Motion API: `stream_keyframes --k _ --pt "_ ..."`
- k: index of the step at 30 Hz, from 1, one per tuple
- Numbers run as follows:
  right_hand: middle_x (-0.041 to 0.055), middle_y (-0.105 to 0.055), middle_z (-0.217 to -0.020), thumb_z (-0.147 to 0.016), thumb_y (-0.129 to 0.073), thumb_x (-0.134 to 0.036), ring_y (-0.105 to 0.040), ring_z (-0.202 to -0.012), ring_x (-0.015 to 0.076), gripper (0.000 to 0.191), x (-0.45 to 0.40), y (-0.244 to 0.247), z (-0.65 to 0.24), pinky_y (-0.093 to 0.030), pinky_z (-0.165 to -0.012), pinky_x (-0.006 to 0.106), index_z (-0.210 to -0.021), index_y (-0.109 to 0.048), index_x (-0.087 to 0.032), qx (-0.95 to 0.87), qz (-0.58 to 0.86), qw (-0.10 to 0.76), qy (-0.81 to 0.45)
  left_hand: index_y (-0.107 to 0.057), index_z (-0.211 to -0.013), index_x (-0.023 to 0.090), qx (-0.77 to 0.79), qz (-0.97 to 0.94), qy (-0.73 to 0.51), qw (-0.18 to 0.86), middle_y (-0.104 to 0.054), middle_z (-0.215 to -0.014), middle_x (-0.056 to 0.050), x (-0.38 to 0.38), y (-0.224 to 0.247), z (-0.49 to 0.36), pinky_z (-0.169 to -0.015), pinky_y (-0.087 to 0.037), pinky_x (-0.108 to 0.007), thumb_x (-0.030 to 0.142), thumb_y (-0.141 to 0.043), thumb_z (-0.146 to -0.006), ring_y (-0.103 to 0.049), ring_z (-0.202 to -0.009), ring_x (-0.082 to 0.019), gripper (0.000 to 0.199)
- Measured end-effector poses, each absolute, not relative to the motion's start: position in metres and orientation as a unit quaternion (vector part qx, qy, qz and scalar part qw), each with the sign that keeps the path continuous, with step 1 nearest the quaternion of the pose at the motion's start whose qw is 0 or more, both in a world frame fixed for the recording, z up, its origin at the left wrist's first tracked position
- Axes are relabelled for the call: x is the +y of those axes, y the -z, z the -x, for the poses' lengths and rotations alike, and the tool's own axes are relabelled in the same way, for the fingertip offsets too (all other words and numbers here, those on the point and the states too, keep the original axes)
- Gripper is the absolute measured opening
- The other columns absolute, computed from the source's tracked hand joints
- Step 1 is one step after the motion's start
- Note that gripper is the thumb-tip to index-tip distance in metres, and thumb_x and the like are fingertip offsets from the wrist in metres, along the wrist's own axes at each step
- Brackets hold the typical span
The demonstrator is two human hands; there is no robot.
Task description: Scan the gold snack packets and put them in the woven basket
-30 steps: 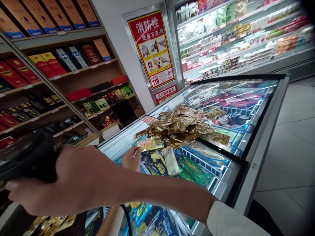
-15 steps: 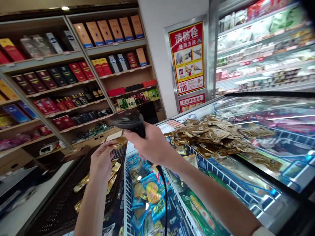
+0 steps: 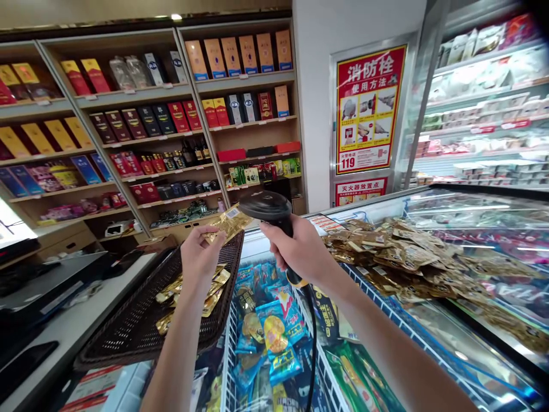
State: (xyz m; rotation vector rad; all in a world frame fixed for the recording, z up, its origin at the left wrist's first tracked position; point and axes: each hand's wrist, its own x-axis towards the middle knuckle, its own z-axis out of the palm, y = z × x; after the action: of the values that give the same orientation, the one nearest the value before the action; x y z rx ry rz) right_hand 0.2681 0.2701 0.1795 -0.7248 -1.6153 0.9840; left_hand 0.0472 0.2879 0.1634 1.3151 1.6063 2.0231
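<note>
My right hand is wrapped round the handle of a black barcode scanner, its cable hanging down over the freezer. Pinched in my left hand is a gold foil packet, with a white barcode label facing up close to the scanner's head. Below my left hand, a dark brown woven basket holds several more gold packets. On the freezer's glass to the right lies a large heap of similar gold packets.
Under my hands, the chest freezer has white wire baskets with blue snack bags and green packages. A counter runs along the left. Shelves of boxes and a red poster stand behind.
The view has swung left, so the scene sits further right. The gold packet is now turned with its barcode label showing beside the scanner. Both hands keep their holds.
</note>
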Motion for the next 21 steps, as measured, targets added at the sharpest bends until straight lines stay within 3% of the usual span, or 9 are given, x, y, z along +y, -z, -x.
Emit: stream_keyframes --k 4,9,14,21 --pt "-0.0003 -0.061 -0.061 -0.093 -0.064 -0.053 -0.055 -0.048 0.0155 0.034 0.271 -0.178 -0.266 -0.040 -0.047 0.028 -0.082 -0.060 -0.022 -0.687 0.321 0.525 -0.387 -0.059 -0.102 0.022 0.522 -0.503 -0.685 0.074 -0.060 -0.073 0.003 0.285 -0.162 -0.037 -0.061 -0.052 -0.026 0.038 -0.079 -0.065 -0.055 -0.061 -0.014 0.045" --pt "-0.0017 -0.058 -0.056 -0.093 -0.065 -0.053 -0.054 -0.045 0.0160 0.034 0.270 -0.177 -0.265 -0.041 -0.048 0.029 -0.081 -0.059 -0.022 -0.691 0.333 0.518 -0.378 -0.051 -0.132 0.020 0.505 -0.503 -0.699 0.051 -0.073 -0.090 -0.005 0.291 -0.166 -0.030 -0.069 -0.057 -0.030 0.030 -0.079 -0.069 -0.071 -0.079 -0.021 0.069" --pt "-0.0018 -0.057 -0.053 -0.093 -0.063 -0.051 -0.054 -0.045 0.0158 0.034 0.268 -0.178 -0.264 -0.042 -0.048 0.029 -0.076 -0.058 -0.022 -0.688 0.334 0.517 -0.385 -0.071 -0.101 0.014 0.531 -0.481 -0.695 0.061 -0.077 -0.094 -0.010 0.303 -0.169 -0.030 -0.076 -0.060 -0.035 0.036 -0.079 -0.069 -0.073 -0.083 -0.024 0.040" --pt "-0.0024 -0.057 -0.053 -0.092 -0.065 -0.050 -0.054 -0.043 0.0149 0.034 0.269 -0.177 -0.262 -0.042 -0.046 0.029 -0.075 -0.058 -0.022 -0.675 0.338 0.520 -0.400 -0.072 -0.097 0.013 0.530 -0.450 -0.714 0.084 -0.078 -0.093 -0.009 0.315 -0.164 -0.030 -0.081 -0.062 -0.036 0.031 -0.079 -0.068 -0.075 -0.085 -0.025 0.034"
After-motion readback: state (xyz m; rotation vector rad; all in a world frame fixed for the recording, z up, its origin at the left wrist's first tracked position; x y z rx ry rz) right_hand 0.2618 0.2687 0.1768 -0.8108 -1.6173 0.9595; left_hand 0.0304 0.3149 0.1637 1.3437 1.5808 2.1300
